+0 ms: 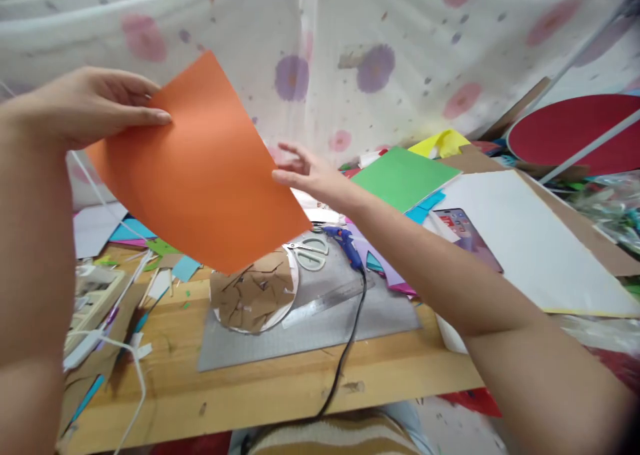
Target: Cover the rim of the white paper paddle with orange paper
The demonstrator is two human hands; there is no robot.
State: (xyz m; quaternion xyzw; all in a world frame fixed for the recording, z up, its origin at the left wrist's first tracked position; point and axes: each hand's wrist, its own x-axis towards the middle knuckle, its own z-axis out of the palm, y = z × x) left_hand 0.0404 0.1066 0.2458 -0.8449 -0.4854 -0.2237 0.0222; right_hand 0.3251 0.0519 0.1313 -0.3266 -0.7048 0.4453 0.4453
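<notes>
A sheet of orange paper [200, 175] is raised above the table, tilted and slightly curved. My left hand [110, 108] pinches its upper left edge between thumb and fingers. At the sheet's right edge is my right hand [305, 172], fingers apart; a fingertip looks close to or touching the paper. Under the sheet, partly hidden by it, lies a round brown cardboard piece [255, 295] with a white rim. Scissors [311, 252] with pale green handles and a blue glue gun [345, 243] lie to its right, near a clear ruler [327, 302].
A grey mat [310, 342] lies on the wooden table [280, 395], with the glue gun's black cord crossing it. Green paper [405, 178], a white board [540, 242] and a phone [467, 235] are at right. Paper scraps and sticks clutter the left. A flowered curtain [325, 35] hangs behind.
</notes>
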